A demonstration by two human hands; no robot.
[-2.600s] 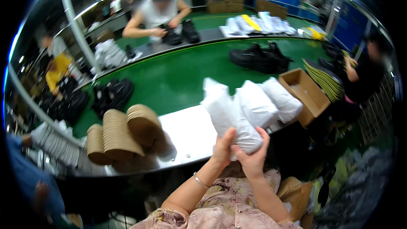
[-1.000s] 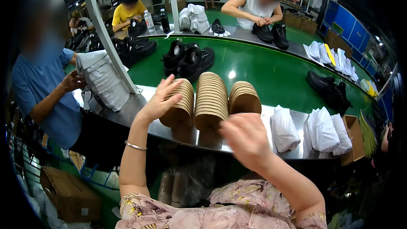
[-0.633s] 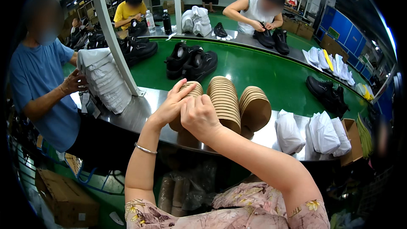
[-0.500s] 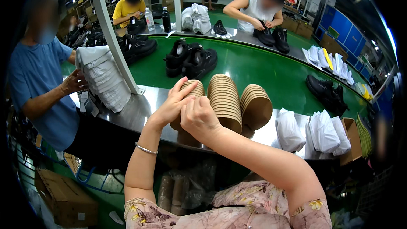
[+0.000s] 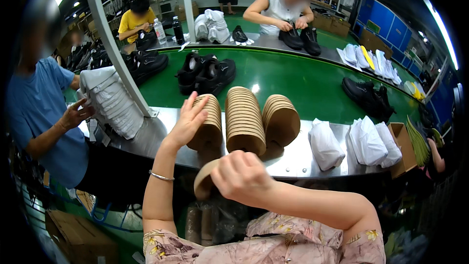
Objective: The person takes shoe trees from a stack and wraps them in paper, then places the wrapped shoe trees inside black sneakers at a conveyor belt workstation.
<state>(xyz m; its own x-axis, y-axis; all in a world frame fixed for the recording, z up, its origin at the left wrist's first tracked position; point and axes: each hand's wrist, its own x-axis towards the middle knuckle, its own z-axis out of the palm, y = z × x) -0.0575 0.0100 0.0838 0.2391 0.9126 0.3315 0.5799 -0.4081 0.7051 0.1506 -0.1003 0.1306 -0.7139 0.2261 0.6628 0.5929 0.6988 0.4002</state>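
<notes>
Three nested stacks of curved brown cardboard pieces stand on the metal edge of the bench: a left stack (image 5: 210, 128), a middle stack (image 5: 244, 120) and a right stack (image 5: 283, 122). My left hand (image 5: 185, 123) rests with outstretched fingers against the left side of the left stack. In front of the stacks, nearer to me, my right hand (image 5: 243, 176) is closed on a single curved cardboard piece (image 5: 202, 181). Both the hand and the piece are slightly blurred. Part of the piece is hidden behind my fingers.
White wrapped bundles (image 5: 326, 144) lie right of the stacks, beside an open carton (image 5: 398, 146). Black shoes (image 5: 205, 74) sit on the green belt (image 5: 283, 78). A metal post (image 5: 115, 39) rises at left, near a co-worker in blue (image 5: 41, 112) holding white wrapped bundles.
My right hand has come away from the left stack toward me, with one cardboard piece in it. My left hand stays at the stack. The view has shifted a little.
</notes>
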